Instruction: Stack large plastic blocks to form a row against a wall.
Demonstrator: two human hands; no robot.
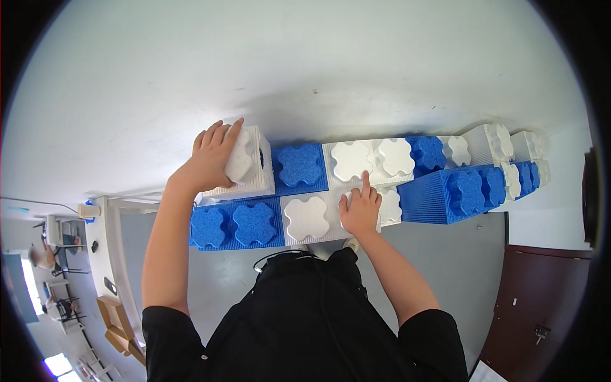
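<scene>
My left hand (210,156) is wrapped over the rounded stud of a white foam building block (243,159) at the left end of a wall of large blocks. This block stands higher than its neighbours. My right hand (361,211) lies with fingers apart on the near row, over a white block (307,218), its index finger stretched toward the stud of a white block (351,160) in the far row. A blue block (299,165) sits between the two hands. Below my left hand is a blue two-stud block (253,224).
A stepped stack of blue blocks (433,194) and white blocks (489,143) continues right along the pale wall (318,76). A dark red cabinet (534,305) stands at the lower right. Left are a white table (105,254), an open cardboard box (114,321) and people sitting farther off.
</scene>
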